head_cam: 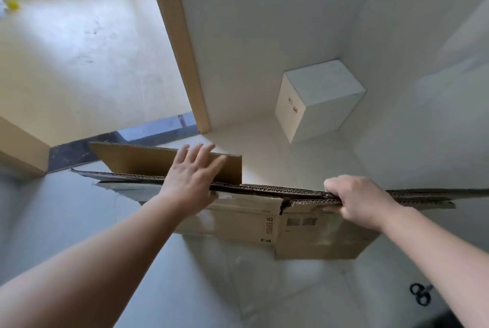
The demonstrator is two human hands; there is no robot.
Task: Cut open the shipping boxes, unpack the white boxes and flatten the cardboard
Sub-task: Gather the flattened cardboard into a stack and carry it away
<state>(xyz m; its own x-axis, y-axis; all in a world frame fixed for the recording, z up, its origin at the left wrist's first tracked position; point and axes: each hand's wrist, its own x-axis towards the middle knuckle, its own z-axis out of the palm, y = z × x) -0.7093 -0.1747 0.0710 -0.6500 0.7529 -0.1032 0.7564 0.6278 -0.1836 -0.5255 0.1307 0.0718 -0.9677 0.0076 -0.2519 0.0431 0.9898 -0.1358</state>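
Flattened cardboard runs off right edge — scissors blurred.

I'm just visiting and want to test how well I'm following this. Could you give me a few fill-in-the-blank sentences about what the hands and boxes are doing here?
1. The right hand grips the top edge of the flattened ____.
2. The left hand presses a flap with ____ fingers.
3. The white box stands in the ____ of the walls.
4. The scissors lie on the ____.

Missing words: cardboard; straight; corner; floor
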